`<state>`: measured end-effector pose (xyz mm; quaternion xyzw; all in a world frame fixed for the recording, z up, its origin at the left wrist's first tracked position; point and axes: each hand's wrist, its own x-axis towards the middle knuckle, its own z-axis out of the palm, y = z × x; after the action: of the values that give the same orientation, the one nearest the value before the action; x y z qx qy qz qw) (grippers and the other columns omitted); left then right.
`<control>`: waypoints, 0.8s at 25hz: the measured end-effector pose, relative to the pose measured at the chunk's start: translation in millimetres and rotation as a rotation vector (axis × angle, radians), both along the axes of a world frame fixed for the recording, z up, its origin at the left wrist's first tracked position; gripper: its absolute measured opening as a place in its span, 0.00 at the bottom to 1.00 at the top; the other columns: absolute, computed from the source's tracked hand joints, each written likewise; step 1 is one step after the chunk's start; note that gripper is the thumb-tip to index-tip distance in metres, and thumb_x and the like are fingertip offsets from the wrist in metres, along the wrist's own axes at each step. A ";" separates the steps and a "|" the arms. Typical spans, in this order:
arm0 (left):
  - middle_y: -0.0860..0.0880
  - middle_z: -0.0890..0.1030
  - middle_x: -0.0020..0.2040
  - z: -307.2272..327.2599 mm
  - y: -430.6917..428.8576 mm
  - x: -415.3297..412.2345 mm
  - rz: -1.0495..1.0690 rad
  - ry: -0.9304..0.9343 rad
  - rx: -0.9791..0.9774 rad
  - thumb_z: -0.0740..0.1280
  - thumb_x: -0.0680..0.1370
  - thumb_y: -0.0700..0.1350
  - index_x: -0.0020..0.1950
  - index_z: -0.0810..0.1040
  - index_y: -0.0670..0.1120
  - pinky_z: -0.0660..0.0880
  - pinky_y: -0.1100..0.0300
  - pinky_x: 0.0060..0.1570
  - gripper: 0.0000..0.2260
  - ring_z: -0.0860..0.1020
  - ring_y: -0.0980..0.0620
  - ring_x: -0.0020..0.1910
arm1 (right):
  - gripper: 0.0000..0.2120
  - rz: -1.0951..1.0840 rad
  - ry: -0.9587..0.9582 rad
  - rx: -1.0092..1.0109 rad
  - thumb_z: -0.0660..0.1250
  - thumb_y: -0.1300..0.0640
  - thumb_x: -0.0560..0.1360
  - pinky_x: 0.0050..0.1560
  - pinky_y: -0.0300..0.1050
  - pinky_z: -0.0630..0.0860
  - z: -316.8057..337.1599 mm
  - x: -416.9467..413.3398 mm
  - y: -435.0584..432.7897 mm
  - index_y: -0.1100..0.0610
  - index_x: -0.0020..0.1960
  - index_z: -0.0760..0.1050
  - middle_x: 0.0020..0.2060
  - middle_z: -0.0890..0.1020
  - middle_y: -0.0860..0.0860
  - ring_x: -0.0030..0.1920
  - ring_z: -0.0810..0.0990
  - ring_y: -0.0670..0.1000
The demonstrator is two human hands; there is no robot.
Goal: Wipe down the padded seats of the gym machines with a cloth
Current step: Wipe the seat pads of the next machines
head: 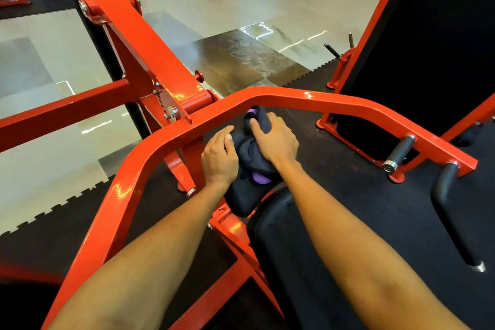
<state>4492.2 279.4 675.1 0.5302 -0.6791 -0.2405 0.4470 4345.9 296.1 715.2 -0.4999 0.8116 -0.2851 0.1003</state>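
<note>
Dark grey with purple patches, the soft bunched cloth [253,153] lies at the centre of the frame on the small black padded seat [241,199] of a gym machine, just below the curved red steel bar [294,96]. The right hand [276,139] covers the cloth, its fingers curled over the folds and pressing them into the vinyl. The left hand [219,155] wraps the seat's left edge, thumb beside the cloth. The cloth looks light and limp and is likely to crumple or skid on smooth vinyl, so a broad palm-down hold over its middle suits it best. The larger black pad [281,249], lower centre, probably comes next.
</note>
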 end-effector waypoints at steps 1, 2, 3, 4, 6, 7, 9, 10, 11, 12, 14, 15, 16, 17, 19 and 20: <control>0.50 0.82 0.64 -0.9 -0.9 -0.1 0.004 0.008 -0.003 0.58 0.84 0.44 0.66 0.81 0.46 0.69 0.61 0.61 0.16 0.79 0.49 0.63 | 0.25 -0.058 -0.067 0.009 0.55 0.29 0.77 0.54 0.57 0.73 -9.4 -8.9 10.5 0.48 0.58 0.73 0.59 0.80 0.53 0.59 0.79 0.64; 0.50 0.82 0.64 -1.7 -1.4 -0.8 0.009 0.015 -0.003 0.58 0.84 0.43 0.66 0.81 0.46 0.68 0.64 0.61 0.15 0.78 0.50 0.64 | 0.25 -0.112 -0.121 0.027 0.54 0.29 0.78 0.54 0.56 0.72 -20.7 -17.5 23.3 0.48 0.58 0.73 0.59 0.81 0.54 0.59 0.79 0.64; 0.50 0.82 0.64 -2.1 -0.8 -1.5 0.013 0.019 -0.003 0.58 0.84 0.43 0.65 0.81 0.46 0.67 0.65 0.61 0.15 0.78 0.50 0.64 | 0.25 -0.180 -0.184 0.055 0.54 0.30 0.79 0.55 0.57 0.72 -31.4 -23.8 36.5 0.48 0.60 0.74 0.59 0.82 0.55 0.60 0.78 0.65; 0.50 0.82 0.64 -2.0 -0.1 -2.1 0.015 0.018 -0.008 0.58 0.84 0.43 0.65 0.81 0.45 0.66 0.66 0.61 0.15 0.78 0.50 0.64 | 0.27 -0.267 -0.253 0.080 0.53 0.30 0.79 0.58 0.57 0.71 -38.2 -26.0 45.1 0.48 0.62 0.74 0.60 0.82 0.56 0.61 0.78 0.65; 0.50 0.82 0.64 -1.1 -1.5 -2.8 0.020 0.014 -0.015 0.58 0.84 0.44 0.65 0.81 0.46 0.67 0.64 0.61 0.16 0.79 0.50 0.63 | 0.28 -0.437 -0.335 0.100 0.52 0.32 0.80 0.66 0.60 0.68 -41.8 -20.7 39.3 0.49 0.67 0.74 0.64 0.80 0.56 0.65 0.75 0.64; 0.50 0.82 0.64 -1.3 -1.5 -2.5 0.018 0.012 -0.009 0.58 0.84 0.44 0.65 0.81 0.46 0.68 0.63 0.61 0.16 0.79 0.50 0.63 | 0.28 -0.469 -0.314 0.089 0.52 0.33 0.81 0.69 0.62 0.64 -40.9 -12.3 30.4 0.49 0.70 0.73 0.67 0.78 0.55 0.68 0.73 0.63; 0.51 0.82 0.64 -1.3 0.5 -2.2 0.012 0.007 -0.003 0.57 0.84 0.44 0.65 0.81 0.47 0.69 0.61 0.62 0.16 0.79 0.50 0.63 | 0.29 -0.448 -0.204 0.042 0.53 0.35 0.81 0.74 0.64 0.54 -38.5 14.9 21.8 0.50 0.76 0.67 0.73 0.72 0.53 0.74 0.66 0.61; 0.51 0.82 0.64 -0.7 0.3 -2.5 0.009 0.007 -0.001 0.57 0.84 0.44 0.66 0.81 0.47 0.70 0.60 0.62 0.16 0.79 0.50 0.63 | 0.31 -0.409 -0.135 0.006 0.54 0.34 0.81 0.76 0.64 0.50 -39.6 31.2 25.2 0.50 0.78 0.64 0.76 0.68 0.53 0.77 0.62 0.60; 0.51 0.82 0.64 -0.4 -0.6 -2.6 0.009 0.010 0.001 0.57 0.84 0.45 0.66 0.81 0.47 0.71 0.59 0.62 0.16 0.79 0.50 0.63 | 0.34 -0.356 -0.070 -0.027 0.54 0.33 0.80 0.77 0.65 0.47 -45.1 45.7 33.3 0.50 0.80 0.60 0.79 0.64 0.53 0.79 0.58 0.60; 0.51 0.82 0.64 -1.1 -0.4 -1.9 0.009 0.011 0.001 0.57 0.84 0.45 0.66 0.81 0.47 0.71 0.59 0.63 0.16 0.79 0.50 0.64 | 0.36 -0.288 -0.009 -0.054 0.53 0.32 0.80 0.78 0.65 0.45 -53.6 56.0 46.6 0.50 0.81 0.57 0.81 0.60 0.52 0.80 0.55 0.60; 0.51 0.82 0.64 -0.9 -0.5 -0.9 0.009 0.005 -0.007 0.57 0.84 0.45 0.66 0.81 0.47 0.70 0.59 0.63 0.16 0.78 0.50 0.64 | 0.37 -0.161 0.054 -0.080 0.52 0.31 0.79 0.79 0.64 0.43 -72.3 54.9 71.0 0.48 0.82 0.54 0.82 0.56 0.50 0.81 0.50 0.58; 0.51 0.82 0.64 -0.1 -1.8 -0.9 0.007 0.004 -0.006 0.57 0.84 0.45 0.66 0.81 0.47 0.70 0.60 0.63 0.16 0.78 0.50 0.64 | 0.36 -0.116 0.030 -0.090 0.52 0.31 0.79 0.80 0.63 0.44 -76.9 43.2 76.3 0.48 0.81 0.55 0.82 0.56 0.49 0.81 0.50 0.58; 0.51 0.82 0.65 0.6 -2.6 -1.3 0.006 0.005 -0.002 0.56 0.84 0.45 0.66 0.81 0.47 0.70 0.60 0.63 0.17 0.78 0.50 0.64 | 0.35 -0.106 -0.014 -0.091 0.52 0.32 0.79 0.80 0.62 0.47 -77.9 29.1 77.6 0.48 0.81 0.56 0.81 0.58 0.49 0.81 0.51 0.59; 0.51 0.82 0.65 0.9 -2.6 -1.7 0.005 0.004 0.000 0.56 0.84 0.45 0.67 0.81 0.47 0.70 0.60 0.64 0.17 0.78 0.50 0.64 | 0.35 -0.133 -0.082 -0.078 0.53 0.31 0.79 0.78 0.61 0.53 -77.1 15.3 74.8 0.49 0.80 0.59 0.80 0.61 0.49 0.80 0.55 0.61; 0.51 0.82 0.64 1.0 -0.5 -2.9 0.010 -0.003 0.000 0.56 0.84 0.46 0.66 0.81 0.47 0.70 0.59 0.64 0.17 0.78 0.50 0.64 | 0.34 -0.270 -0.288 -0.031 0.53 0.32 0.80 0.72 0.61 0.64 -70.2 -7.3 61.6 0.51 0.78 0.61 0.76 0.67 0.51 0.74 0.64 0.65; 0.51 0.82 0.64 1.2 0.1 -3.1 0.016 0.000 -0.004 0.55 0.84 0.46 0.66 0.81 0.47 0.70 0.59 0.64 0.18 0.78 0.50 0.64 | 0.34 -0.362 -0.363 -0.009 0.53 0.32 0.81 0.71 0.62 0.65 -65.1 -10.6 53.2 0.51 0.78 0.61 0.75 0.68 0.51 0.73 0.66 0.65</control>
<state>4489.1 279.6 676.4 0.5348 -0.6753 -0.2355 0.4499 4335.3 349.3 650.2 -0.2877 0.8554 -0.3868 0.1895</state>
